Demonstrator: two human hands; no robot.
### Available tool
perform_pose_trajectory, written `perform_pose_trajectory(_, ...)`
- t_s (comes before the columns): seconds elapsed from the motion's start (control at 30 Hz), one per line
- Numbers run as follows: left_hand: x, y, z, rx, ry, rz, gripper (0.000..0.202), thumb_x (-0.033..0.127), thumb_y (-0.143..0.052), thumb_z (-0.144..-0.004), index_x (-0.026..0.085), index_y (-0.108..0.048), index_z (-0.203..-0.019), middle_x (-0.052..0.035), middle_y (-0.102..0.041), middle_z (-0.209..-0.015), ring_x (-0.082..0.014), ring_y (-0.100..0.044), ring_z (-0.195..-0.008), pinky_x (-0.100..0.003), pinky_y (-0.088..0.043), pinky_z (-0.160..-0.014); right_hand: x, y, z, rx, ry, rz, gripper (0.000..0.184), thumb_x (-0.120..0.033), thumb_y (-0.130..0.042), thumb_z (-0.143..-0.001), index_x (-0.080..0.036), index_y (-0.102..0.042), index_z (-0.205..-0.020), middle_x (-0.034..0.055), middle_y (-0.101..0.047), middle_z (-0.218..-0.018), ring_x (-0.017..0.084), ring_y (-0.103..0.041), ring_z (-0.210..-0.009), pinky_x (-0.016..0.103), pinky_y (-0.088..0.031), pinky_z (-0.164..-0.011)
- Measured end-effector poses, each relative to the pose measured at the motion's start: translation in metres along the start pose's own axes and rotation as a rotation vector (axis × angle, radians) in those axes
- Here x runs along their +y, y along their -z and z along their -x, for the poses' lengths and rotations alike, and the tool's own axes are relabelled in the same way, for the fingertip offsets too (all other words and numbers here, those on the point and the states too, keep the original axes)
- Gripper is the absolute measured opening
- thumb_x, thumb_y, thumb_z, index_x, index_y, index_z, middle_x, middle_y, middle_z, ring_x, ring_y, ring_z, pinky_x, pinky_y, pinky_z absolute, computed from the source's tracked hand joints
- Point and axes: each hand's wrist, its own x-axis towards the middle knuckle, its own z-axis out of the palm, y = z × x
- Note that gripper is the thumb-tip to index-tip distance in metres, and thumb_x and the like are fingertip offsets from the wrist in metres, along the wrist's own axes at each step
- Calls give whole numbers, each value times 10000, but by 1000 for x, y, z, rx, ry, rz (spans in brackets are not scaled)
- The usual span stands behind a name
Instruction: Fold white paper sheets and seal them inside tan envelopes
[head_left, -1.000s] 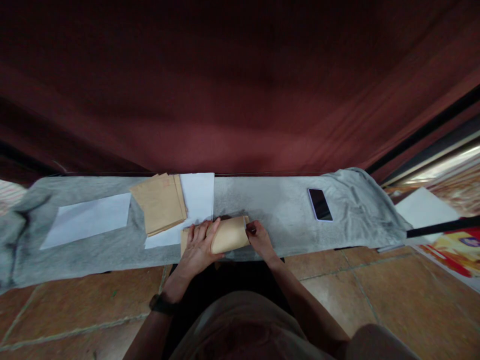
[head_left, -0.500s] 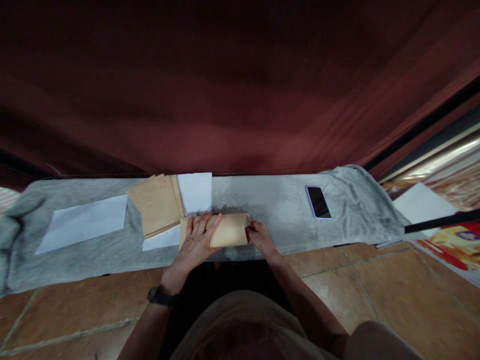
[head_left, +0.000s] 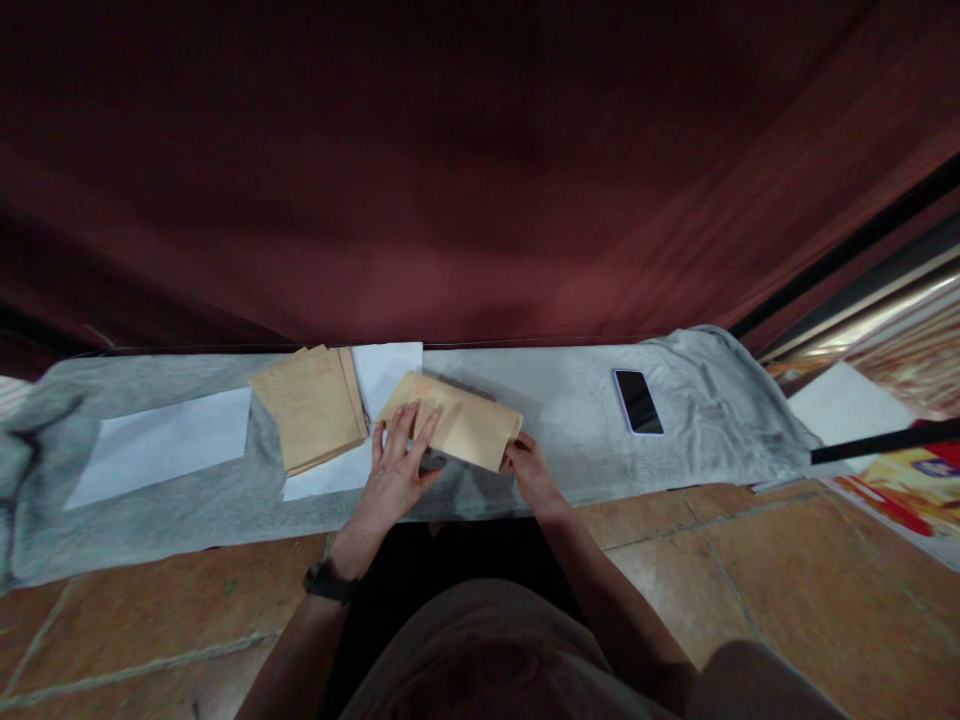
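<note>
A tan paper envelope lies tilted in front of me, its left end higher than its right. My left hand rests with spread fingers on its lower left part, the thumb apart from the paper. At the right end, my right hand has its fingers closed on the envelope's edge; the fingertips are partly hidden. Left of this envelope is a stack of similar brown envelopes, fanned at the top. White paper shows behind and below that stack.
A grey cloth covers the narrow bench. A white sheet lies at the far left, a phone at the right. Dark red fabric rises along the back edge. A black bar and a printed box are at the right.
The envelope has turned, its left end swinging up and away from me. My left hand has opened wider and shifted slightly right; my right hand has moved a little right with the envelope's end.
</note>
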Motion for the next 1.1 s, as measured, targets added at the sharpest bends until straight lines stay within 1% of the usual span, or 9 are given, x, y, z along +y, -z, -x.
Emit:
perform_pose_trajectory(0.1,16,-15,1,147,234,316,792,399,-694,-908,292,-326,-1602,-131,-240,-1701,-335,-262,-1562,-557,-294,-1245,-3,-2,-2,46,-25,-108,212,-360,-695,-597,-231,-622,-748,-21,-681,-698,156,-629,-659,257,-513,-618)
perform_pose_trajectory(0.17,30,-29,-1,184,444,598,781,456,-713,-887,272,-382,-1571,-148,-408,-1608,-325,-406,-1492,-533,-381,-1201,-3,-5,0,56,-39,-153,208,-345,-723,-575,-236,-588,-688,-35,-646,-652,148,-614,-647,259,-529,-639)
perform_pose_trajectory(0.27,48,-47,-10,51,778,1115,807,495,-755,-845,233,-426,-1534,-129,-715,-1193,-284,-715,-1109,-497,-576,-988,-1,-15,5,54,-56,-193,207,-327,-737,-565,-237,-568,-641,-46,-617,-615,144,-601,-634,261,-541,-650)
perform_pose_trajectory(0.43,56,-59,-30,48,937,1413,729,366,-870,-669,178,-613,-1325,-74,-764,-962,-234,-745,-856,-364,-623,-766,2,-28,11,33,-65,-220,219,-314,-743,-578,-236,-634,-751,-21,-704,-746,175,-657,-723,298,-580,-704)
perform_pose_trajectory(0.53,44,-59,-37,24,896,1370,665,303,-837,-630,171,-650,-1254,-55,-766,-918,-227,-733,-803,-329,-603,-692,2,-23,11,-6,-43,-143,273,-352,-747,-637,-225,-657,-861,17,-739,-880,200,-691,-791,341,-600,-757)
perform_pose_trajectory(0.67,22,-61,-39,-112,798,1119,639,245,-671,-722,170,-589,-1352,-44,-765,-909,-184,-702,-717,-259,-536,-563,4,1,9,-9,-5,-9,332,-407,-704,-736,-219,-637,-1001,36,-725,-932,202,-686,-766,353,-604,-718)
perform_pose_trajectory(0.8,7,-66,-39,-192,686,897,607,210,-548,-789,168,-556,-1395,-16,-742,-800,-154,-645,-605,-244,-491,-513,2,23,6,80,335,470,258,-359,-558,-912,-232,-649,-1118,62,-713,-1033,207,-680,-913,363,-588,-839)
perform_pose_trajectory(0.93,7,-64,-37,-176,599,675,608,160,-529,-814,172,-539,-1422,-56,-758,-910,-195,-689,-734,-316,-557,-686,-4,29,3,-129,631,849,309,-230,-478,-993,-241,-680,-1227,94,-704,-1251,223,-642,-1185,420,-501,-1065)
perform_pose_trajectory(1.1,22,-58,-36,-94,457,75,595,165,-485,-905,126,-473,-1498,-188,-678,-1234,-309,-679,-1097,-461,-536,-953,-2,27,-2,-318,745,1043,358,-199,-481,-1014,-244,-671,-1313,82,-650,-1412,243,-567,-1336,465,-433,-1145)
